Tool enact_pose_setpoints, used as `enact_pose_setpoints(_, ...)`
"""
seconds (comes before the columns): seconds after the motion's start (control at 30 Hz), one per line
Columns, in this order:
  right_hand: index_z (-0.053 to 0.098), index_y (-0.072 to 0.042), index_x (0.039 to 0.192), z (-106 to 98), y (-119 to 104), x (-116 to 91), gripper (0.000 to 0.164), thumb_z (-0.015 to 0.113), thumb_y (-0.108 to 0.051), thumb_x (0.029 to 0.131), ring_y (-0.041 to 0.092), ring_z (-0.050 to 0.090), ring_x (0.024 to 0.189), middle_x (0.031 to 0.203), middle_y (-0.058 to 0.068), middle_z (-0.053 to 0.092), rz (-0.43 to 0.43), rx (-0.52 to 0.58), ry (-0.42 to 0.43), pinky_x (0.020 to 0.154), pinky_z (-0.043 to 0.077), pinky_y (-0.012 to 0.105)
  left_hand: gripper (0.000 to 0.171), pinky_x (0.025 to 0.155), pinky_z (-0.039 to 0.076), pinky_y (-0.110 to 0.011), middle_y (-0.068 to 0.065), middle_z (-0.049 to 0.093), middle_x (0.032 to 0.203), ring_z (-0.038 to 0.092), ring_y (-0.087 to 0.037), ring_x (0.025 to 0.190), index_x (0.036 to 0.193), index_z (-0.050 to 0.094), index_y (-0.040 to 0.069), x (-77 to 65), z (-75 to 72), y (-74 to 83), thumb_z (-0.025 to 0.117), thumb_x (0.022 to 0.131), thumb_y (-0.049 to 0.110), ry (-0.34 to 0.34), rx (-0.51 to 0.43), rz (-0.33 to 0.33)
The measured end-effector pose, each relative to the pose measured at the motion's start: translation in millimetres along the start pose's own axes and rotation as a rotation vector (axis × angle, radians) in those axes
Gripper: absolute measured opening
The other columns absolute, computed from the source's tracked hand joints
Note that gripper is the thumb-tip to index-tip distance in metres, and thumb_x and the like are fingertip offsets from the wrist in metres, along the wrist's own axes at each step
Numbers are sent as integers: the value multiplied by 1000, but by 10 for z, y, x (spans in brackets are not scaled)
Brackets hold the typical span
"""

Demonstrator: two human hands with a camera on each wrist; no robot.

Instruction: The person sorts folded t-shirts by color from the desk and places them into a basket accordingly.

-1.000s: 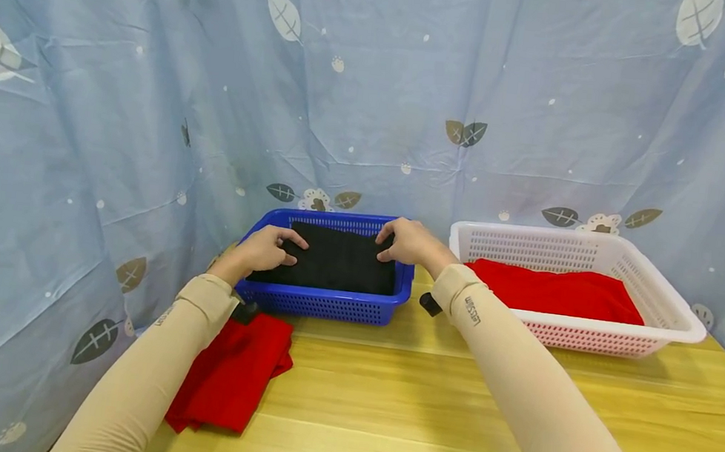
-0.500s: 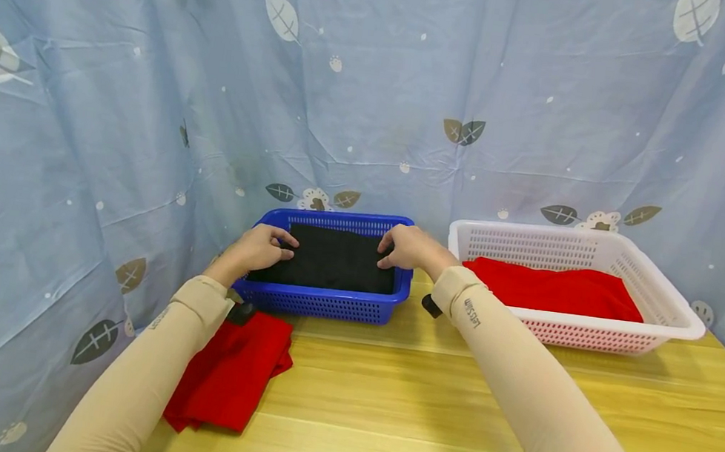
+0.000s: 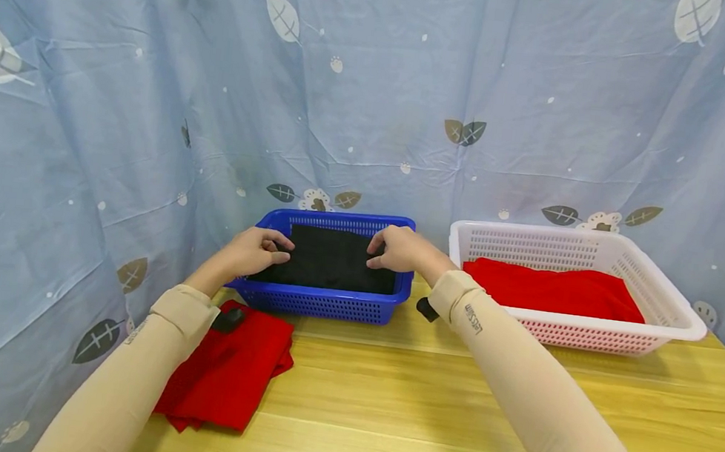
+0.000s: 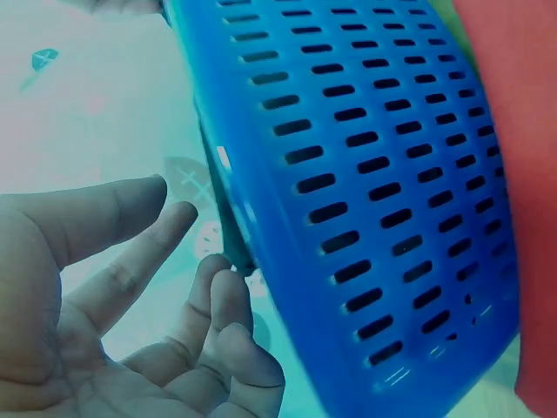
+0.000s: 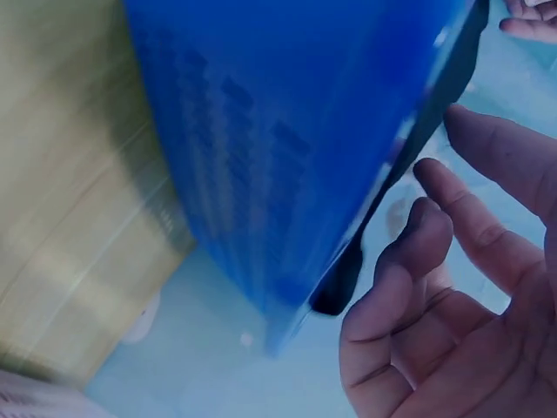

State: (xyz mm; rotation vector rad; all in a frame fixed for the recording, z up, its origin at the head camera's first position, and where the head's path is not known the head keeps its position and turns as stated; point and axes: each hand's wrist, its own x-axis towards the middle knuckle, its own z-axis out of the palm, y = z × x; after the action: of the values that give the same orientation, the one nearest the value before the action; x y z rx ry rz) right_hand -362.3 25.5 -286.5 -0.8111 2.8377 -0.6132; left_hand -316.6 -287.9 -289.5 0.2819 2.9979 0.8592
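Note:
Black folded cloth fills most of the blue plastic basket at the back of the table. Over the basket's left end is my left hand, thumb and fingers apart with nothing between them. My right hand hovers over the right part of the black cloth, fingers loosely bent and holding nothing. In the left wrist view, the fingers are beside the basket's rim. The right wrist view shows a dark corner of the cloth along the rim, close to the fingertips.
A red folded cloth lies on the wooden table under the left forearm. To the right stands a white basket with red cloth inside. A blue leaf-patterned curtain hangs behind and at the left.
My left hand has drawn back left and towards me, off the black cloth's edge. My right hand has lowered slightly and last shifted a little left. The baskets stay put.

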Motion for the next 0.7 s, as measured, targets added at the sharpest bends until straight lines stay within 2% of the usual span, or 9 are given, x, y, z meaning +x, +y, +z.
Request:
enact_pose_setpoints(0.13,76,-14,127,47,-94,-16,30,76,-30,102,19,62,89,100,6,71,-65,30,19,85,54,35,33,77,47,-34,-17,70,109,59,-29,95,135,72,7,-90,-36,27,68,105,21,-5,12,23)
enact_pose_setpoints(0.27,76,-13,126,104,-209,-45,29,77,-28,101,15,57,78,87,4,67,-134,64,34,75,48,30,34,79,48,-33,-16,69,109,59,-28,95,137,70,6,-214,-68,53,67,106,19,-15,-24,39)
enact_pose_setpoints(0.5,76,-12,126,209,-428,-101,28,77,-25,101,15,55,76,89,3,67,-242,106,17,77,47,28,36,75,49,-33,-18,69,112,60,-31,93,140,67,5,-474,-83,7,65,107,17,-29,-105,42)
enact_pose_setpoints(0.6,76,-13,125,261,-530,-128,27,77,-25,101,15,57,77,92,2,69,-288,123,2,77,49,28,37,76,53,-34,-21,68,120,62,-33,99,142,66,5,-584,-66,-40,65,107,17,-26,-136,38)
enact_pose_setpoints(0.7,77,-14,124,322,-639,-157,25,77,-25,101,15,59,80,95,2,71,-330,132,-12,78,52,27,37,81,59,-38,-22,66,125,65,-34,103,143,65,4,-690,-42,-88,64,108,17,-31,-171,34)
